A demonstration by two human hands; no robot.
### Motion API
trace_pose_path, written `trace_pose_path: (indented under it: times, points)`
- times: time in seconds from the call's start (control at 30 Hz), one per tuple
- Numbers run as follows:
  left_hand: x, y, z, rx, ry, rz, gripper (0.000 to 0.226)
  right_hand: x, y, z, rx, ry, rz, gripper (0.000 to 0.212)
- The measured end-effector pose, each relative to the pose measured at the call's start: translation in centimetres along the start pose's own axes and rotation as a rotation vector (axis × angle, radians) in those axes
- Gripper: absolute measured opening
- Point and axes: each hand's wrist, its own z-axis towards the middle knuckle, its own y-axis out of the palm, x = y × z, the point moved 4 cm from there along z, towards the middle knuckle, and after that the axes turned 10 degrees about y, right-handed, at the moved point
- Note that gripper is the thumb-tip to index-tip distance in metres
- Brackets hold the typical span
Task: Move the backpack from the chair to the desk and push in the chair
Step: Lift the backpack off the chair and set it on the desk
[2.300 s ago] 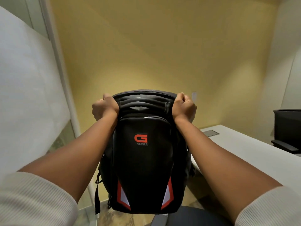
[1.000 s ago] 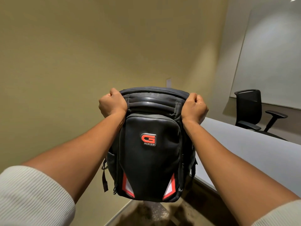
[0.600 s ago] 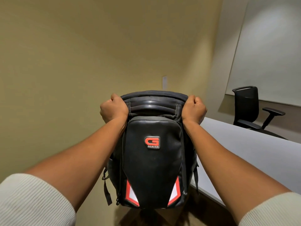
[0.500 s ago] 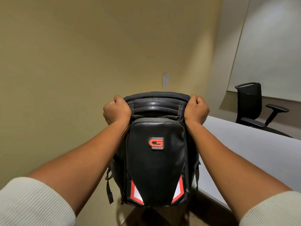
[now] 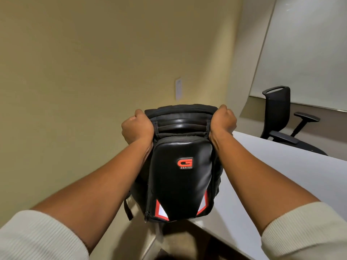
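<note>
A black backpack (image 5: 183, 177) with a red G logo and red-and-white corner patches hangs upright in front of me. My left hand (image 5: 137, 126) grips its top left corner and my right hand (image 5: 223, 120) grips its top right corner, both fists closed. The bag's bottom sits at the near left corner of the white desk (image 5: 281, 181); whether it touches the surface I cannot tell. The chair it came from is out of view.
A yellow wall (image 5: 93, 72) with a small white plate (image 5: 178, 89) stands behind the bag. A black office chair (image 5: 279, 117) stands beyond the far side of the desk, under a whiteboard (image 5: 309, 53). Dark floor shows below the desk edge.
The backpack has been carried to the right, from beside the desk to over its near left corner, and lowered a little. Both hands keep the same grip.
</note>
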Motion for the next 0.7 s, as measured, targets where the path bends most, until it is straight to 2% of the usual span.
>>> trace_pose_path:
  times: [0.2,0.33,0.53,0.7]
  points:
    - [-2.3,6.4,3.5,-0.044,-0.076,-0.054,0.047,-0.5,5.0,5.7,0.03,0.03,-0.026,0.033]
    - [-3.5,9.9,4.7,-0.018,-0.165,-0.086,0.048,-0.1,7.9,10.1,0.016,0.02,-0.068,0.033]
    - [-6.0,14.9,5.1,-0.012,-0.294,-0.163,0.027,1.8,13.3,17.1,-0.208,0.086,-0.041,0.026]
    - [-8.3,18.7,4.9,0.038,-0.33,-0.168,0.025,3.2,16.9,22.0,-0.321,0.229,0.054,0.017]
